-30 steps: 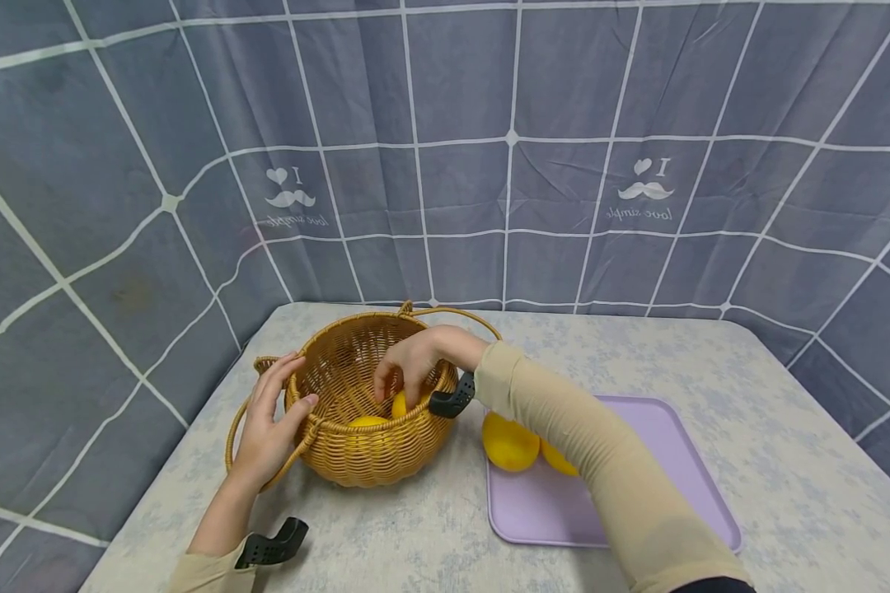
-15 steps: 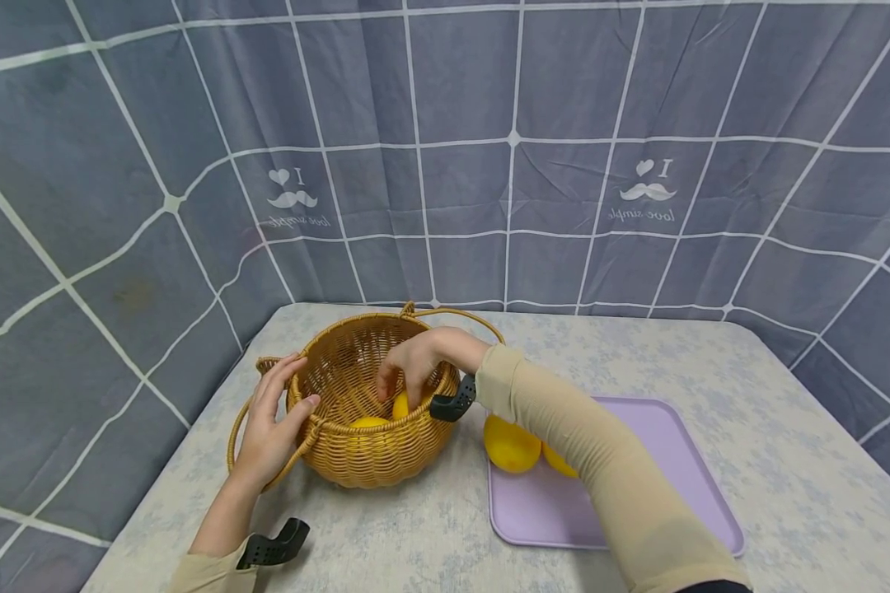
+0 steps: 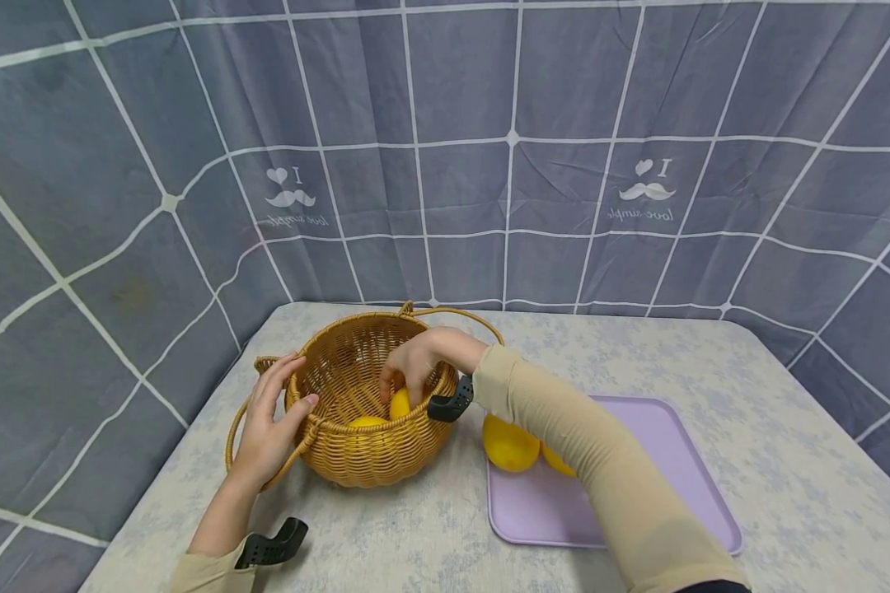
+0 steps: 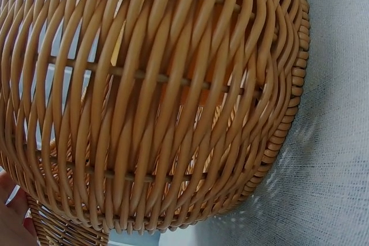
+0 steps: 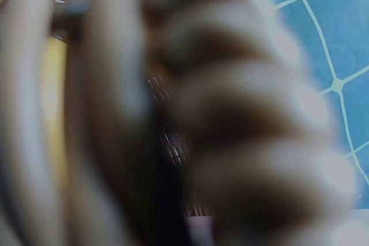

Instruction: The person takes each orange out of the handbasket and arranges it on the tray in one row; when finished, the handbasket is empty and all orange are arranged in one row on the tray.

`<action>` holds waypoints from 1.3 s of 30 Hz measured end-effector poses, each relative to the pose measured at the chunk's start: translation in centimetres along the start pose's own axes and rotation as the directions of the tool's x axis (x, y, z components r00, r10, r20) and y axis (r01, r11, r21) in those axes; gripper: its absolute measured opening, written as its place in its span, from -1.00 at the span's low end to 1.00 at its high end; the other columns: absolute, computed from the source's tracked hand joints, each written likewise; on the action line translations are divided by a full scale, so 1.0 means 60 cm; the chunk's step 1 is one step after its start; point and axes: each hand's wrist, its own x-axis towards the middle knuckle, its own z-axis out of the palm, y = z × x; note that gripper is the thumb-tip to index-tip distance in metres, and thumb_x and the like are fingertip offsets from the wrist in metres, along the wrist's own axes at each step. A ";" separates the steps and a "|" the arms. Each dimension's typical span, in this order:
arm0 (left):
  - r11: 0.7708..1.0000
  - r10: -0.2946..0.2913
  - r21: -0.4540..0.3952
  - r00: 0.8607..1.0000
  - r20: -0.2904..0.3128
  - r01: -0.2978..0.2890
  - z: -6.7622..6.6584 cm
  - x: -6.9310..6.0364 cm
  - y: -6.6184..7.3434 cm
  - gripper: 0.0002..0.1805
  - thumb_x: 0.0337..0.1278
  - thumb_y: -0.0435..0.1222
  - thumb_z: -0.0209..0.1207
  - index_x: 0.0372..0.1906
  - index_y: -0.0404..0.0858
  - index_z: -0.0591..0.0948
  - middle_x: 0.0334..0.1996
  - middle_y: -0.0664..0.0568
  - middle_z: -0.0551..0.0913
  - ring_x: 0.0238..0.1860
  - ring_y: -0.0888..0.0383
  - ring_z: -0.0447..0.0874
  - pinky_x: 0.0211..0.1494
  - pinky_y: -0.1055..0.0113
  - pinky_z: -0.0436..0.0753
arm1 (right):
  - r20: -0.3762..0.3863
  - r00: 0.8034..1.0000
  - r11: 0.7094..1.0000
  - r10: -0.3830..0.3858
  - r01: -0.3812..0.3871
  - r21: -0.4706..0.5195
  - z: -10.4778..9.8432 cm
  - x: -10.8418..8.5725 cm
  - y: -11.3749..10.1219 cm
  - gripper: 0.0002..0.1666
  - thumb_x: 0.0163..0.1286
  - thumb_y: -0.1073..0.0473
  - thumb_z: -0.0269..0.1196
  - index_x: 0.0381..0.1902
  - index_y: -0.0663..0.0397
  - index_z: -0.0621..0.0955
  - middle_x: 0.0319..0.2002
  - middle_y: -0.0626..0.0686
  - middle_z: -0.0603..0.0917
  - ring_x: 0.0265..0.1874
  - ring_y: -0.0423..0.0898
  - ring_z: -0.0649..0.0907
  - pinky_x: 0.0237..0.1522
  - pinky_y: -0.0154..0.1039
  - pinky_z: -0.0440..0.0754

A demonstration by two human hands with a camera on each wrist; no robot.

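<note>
A brown wicker basket [image 3: 374, 453] stands on the table, with a yellow fruit [image 3: 367, 421] in it and another yellow fruit [image 3: 400, 404] at the right hand's fingers. The right hand [image 3: 418, 362] reaches over the basket's right rim, fingers bent down around that second fruit; its far side is hidden. At the left rim the left hand [image 3: 269, 428] rests, fingers on the outside and thumb by the edge. Wicker weave [image 4: 150, 102] fills the left wrist view, with part of the left hand [image 4: 14, 217] at the lower left. Blurred wicker [image 5: 242, 102] covers most of the right wrist view.
Right of the basket lies a purple tray [image 3: 541, 515] bearing a yellow fruit [image 3: 510, 445] and another yellow fruit [image 3: 556, 461], partly behind the right forearm. The basket's handles stick out at left [image 3: 233, 436] and back right [image 3: 466, 312]. A grey checked curtain [image 3: 460, 189] hangs behind the table.
Inside the basket, the right hand's fingers have shifted very slightly to the right. The left hand, the basket and the tray look unmoved.
</note>
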 end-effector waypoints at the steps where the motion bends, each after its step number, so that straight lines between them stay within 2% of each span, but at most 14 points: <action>1: 1.000 -0.001 0.000 1.000 0.000 0.001 0.000 0.000 0.000 -0.45 0.24 -0.34 0.13 0.33 -0.23 0.33 0.38 -0.06 0.13 0.40 -0.10 -0.08 0.23 -0.32 0.00 | 0.001 1.000 1.000 -0.001 0.001 -0.006 0.000 0.000 0.000 -0.41 0.08 0.38 0.35 0.12 0.01 0.56 -0.07 -0.08 0.58 -0.17 -0.22 0.50 -0.22 -0.41 0.49; 10: 1.000 -0.006 0.013 1.000 0.003 0.006 -0.001 0.001 0.001 -0.44 0.23 -0.35 0.13 0.34 -0.24 0.32 0.39 -0.06 0.12 0.40 -0.13 -0.09 0.22 -0.34 -0.01 | -0.054 0.998 0.999 -0.029 0.028 -0.027 0.003 0.001 0.000 -0.38 0.01 0.44 0.35 0.10 0.12 0.56 -0.18 -0.07 0.58 -0.29 -0.23 0.46 -0.32 -0.43 0.46; 19: 1.000 0.008 0.030 1.000 0.006 -0.008 -0.006 0.002 0.001 -0.43 0.24 -0.34 0.12 0.35 -0.25 0.31 0.39 -0.07 0.11 0.40 -0.16 -0.09 0.21 -0.37 -0.03 | -0.160 0.983 0.996 -0.089 0.089 -0.007 0.005 0.002 -0.001 -0.34 -0.02 0.36 0.46 0.10 0.17 0.53 -0.08 -0.06 0.61 -0.16 -0.23 0.50 -0.09 -0.47 0.44; 24: 1.000 0.006 0.027 1.000 -0.002 -0.006 -0.007 0.000 -0.001 -0.43 0.24 -0.34 0.12 0.35 -0.26 0.30 0.39 -0.09 0.11 0.40 -0.17 -0.11 0.22 -0.37 -0.06 | -0.231 0.966 0.993 -0.115 0.104 -0.060 0.003 0.002 -0.004 -0.29 -0.08 0.23 0.53 0.09 0.11 0.54 -0.05 -0.09 0.59 -0.12 -0.24 0.51 -0.06 -0.49 0.43; 30: 1.000 0.001 0.015 1.000 -0.008 -0.001 -0.004 -0.003 -0.004 -0.43 0.24 -0.34 0.12 0.34 -0.27 0.31 0.39 -0.10 0.11 0.40 -0.17 -0.11 0.23 -0.37 -0.07 | -0.306 0.945 0.993 -0.112 0.097 -0.061 0.004 -0.008 -0.004 -0.24 -0.15 0.10 0.57 0.08 0.01 0.55 -0.04 -0.14 0.55 -0.11 -0.23 0.49 -0.08 -0.44 0.45; 37: 1.000 0.001 0.016 1.000 -0.006 -0.001 -0.002 -0.001 -0.004 -0.43 0.24 -0.34 0.13 0.34 -0.27 0.31 0.38 -0.12 0.11 0.39 -0.18 -0.10 0.21 -0.38 -0.05 | -0.415 0.893 0.984 -0.174 0.175 -0.036 0.001 -0.035 0.004 -0.20 -0.14 0.02 0.56 0.12 0.01 0.54 0.04 -0.14 0.54 -0.03 -0.24 0.48 0.00 -0.41 0.42; 39: 1.000 -0.002 0.017 1.000 -0.006 0.002 -0.001 -0.001 -0.003 -0.43 0.24 -0.33 0.12 0.34 -0.26 0.31 0.39 -0.11 0.11 0.40 -0.18 -0.10 0.20 -0.38 -0.05 | -0.432 0.884 0.981 -0.180 0.195 -0.009 -0.001 -0.045 0.005 -0.19 -0.12 0.02 0.56 0.13 0.02 0.53 0.06 -0.15 0.53 -0.03 -0.23 0.48 0.00 -0.39 0.44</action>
